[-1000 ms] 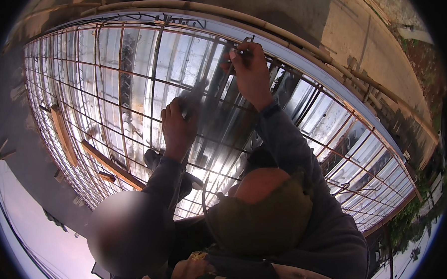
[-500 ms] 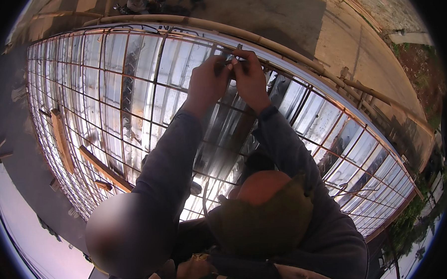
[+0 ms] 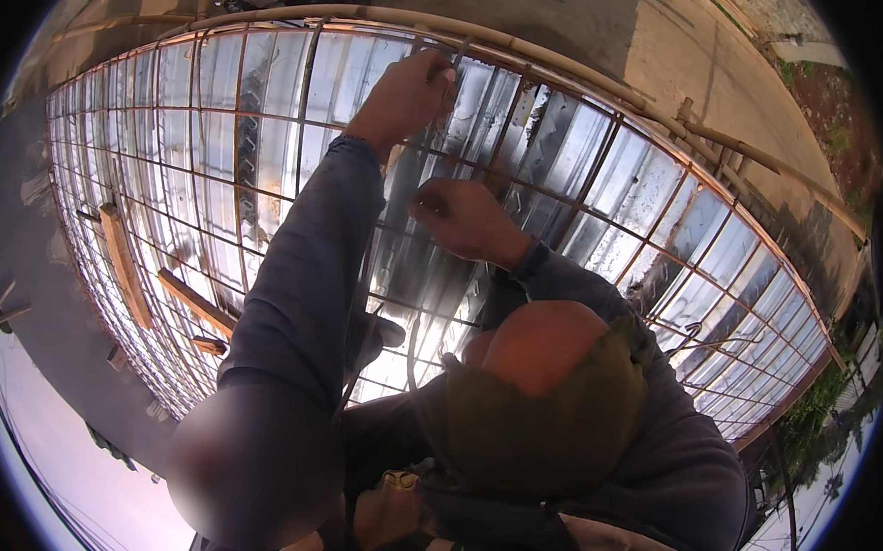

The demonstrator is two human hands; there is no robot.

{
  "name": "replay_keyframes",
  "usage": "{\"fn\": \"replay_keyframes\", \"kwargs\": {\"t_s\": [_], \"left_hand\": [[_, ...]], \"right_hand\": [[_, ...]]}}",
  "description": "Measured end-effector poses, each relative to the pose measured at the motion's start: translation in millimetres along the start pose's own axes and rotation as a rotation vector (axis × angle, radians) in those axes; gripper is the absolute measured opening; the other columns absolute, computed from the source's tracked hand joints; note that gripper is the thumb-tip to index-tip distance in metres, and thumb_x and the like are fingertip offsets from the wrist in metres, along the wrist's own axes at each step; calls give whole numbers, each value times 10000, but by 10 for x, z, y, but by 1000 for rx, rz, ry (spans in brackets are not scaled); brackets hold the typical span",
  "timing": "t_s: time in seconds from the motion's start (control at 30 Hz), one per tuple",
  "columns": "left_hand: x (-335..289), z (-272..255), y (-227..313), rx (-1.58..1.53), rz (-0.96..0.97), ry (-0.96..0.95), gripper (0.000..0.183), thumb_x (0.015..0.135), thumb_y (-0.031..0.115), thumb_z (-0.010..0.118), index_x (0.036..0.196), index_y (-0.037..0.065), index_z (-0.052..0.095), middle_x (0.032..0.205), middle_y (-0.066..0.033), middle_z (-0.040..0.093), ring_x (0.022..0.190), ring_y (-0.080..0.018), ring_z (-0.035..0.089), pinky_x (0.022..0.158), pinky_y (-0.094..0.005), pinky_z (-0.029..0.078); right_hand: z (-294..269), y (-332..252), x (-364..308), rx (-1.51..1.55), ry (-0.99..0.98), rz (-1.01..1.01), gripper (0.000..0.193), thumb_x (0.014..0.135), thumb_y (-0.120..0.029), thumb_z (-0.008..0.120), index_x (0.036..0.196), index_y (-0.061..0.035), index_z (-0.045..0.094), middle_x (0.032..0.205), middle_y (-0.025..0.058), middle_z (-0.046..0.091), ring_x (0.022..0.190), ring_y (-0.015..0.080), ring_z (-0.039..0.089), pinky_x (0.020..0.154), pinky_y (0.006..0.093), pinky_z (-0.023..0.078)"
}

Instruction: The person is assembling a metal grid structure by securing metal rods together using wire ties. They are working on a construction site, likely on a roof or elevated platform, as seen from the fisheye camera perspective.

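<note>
Under my hands spreads a grid of thin steel bars (image 3: 309, 76) over shiny corrugated metal sheets (image 3: 595, 175). My left hand (image 3: 406, 95) is at the far edge of the grid, its fingers closed together close to the bars there; what they grip is hidden. Nearer to me, my right hand (image 3: 467, 222) hovers over the grid with its fingers curled in. Whether something small is inside it, I cannot make out. Below that hand, close to my body, is a rounded orange thing (image 3: 546, 342) partly wrapped in olive-green cloth (image 3: 537, 434).
Along the far edge runs a bamboo pole (image 3: 551, 72), with pale ground beyond it. Wooden pieces (image 3: 123, 268) lie on the grid at the left. A bent wire (image 3: 696, 338) sticks up at the right. Something grey (image 3: 380, 339) shows beside my left arm.
My right hand has come away from my left hand and back toward me. The left one stays at the far edge. The grid sits slightly higher in the view.
</note>
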State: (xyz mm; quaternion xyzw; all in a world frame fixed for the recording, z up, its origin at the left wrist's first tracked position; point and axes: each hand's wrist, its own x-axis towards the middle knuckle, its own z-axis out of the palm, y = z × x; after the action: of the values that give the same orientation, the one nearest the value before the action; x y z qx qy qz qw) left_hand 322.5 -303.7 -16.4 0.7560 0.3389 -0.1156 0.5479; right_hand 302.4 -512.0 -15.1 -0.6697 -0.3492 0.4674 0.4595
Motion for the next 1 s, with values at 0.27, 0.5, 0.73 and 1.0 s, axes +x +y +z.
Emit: {"fn": "replay_keyframes", "kwargs": {"t_s": [0.27,0.5,0.73,1.0], "left_hand": [[47,-89,20,-7,-60,-106,369,1163,234,585,1398,-41,656,1079,-129,761,918,-206,789,828,-348,639],[191,-110,-113,100,-4,-175,335,1153,235,596,1330,-34,689,1090,-134,783,936,-219,789,835,-380,636],[384,-364,162,273,-104,-421,379,1171,250,589,1421,-33,615,1153,-124,788,1010,-216,792,908,-386,672],[337,-247,273,33,-126,-386,342,1137,183,543,1376,-25,672,1151,-125,783,1059,-207,764,941,-380,608]], "right_hand": [[511,-140,378,-390,-119,-208,236,1061,-286,681,1193,-111,769,768,142,732,744,372,759,705,544,588],[672,232,673,-373,-4,-316,320,1105,-277,593,976,-74,805,713,152,707,685,355,749,694,520,607],[567,60,593,-451,35,-412,265,1019,-192,663,1250,-68,699,760,98,695,624,318,729,544,469,569],[445,145,778,-401,40,-295,154,985,-116,655,1123,-50,669,693,104,683,619,321,733,554,471,586]]}}
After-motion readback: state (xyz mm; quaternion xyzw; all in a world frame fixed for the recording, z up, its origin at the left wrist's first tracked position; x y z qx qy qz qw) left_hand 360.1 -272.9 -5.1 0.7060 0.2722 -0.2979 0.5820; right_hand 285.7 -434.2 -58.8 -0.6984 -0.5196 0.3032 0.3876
